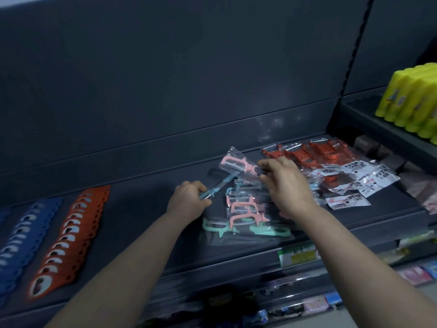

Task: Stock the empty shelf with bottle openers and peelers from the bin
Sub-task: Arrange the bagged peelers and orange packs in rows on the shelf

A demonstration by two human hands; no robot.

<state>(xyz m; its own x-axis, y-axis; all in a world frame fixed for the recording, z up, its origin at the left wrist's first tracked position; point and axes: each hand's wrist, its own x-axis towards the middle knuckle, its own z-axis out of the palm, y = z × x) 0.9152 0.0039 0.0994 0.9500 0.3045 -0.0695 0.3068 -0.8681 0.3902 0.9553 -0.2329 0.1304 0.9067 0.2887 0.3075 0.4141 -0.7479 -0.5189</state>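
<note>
Several rows of bottle openers [71, 233], blue and orange, already lay overlapped left of the pastel peeler pile [241, 216] on the shelf [142, 204]; packed orange peelers [331, 166] lay to its right. At the pile's far edge, the left hand [186, 201] gripped a blue peeler [222, 184] and the right hand [288, 185] pinched a bagged pink peeler [234, 162]. Stocking looked well along, with the loose pile unsorted. No bin showed.

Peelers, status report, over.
Left hand grips blue peeler. Right hand pinches bagged pink peeler. Loose peeler pile lies beneath both.
</note>
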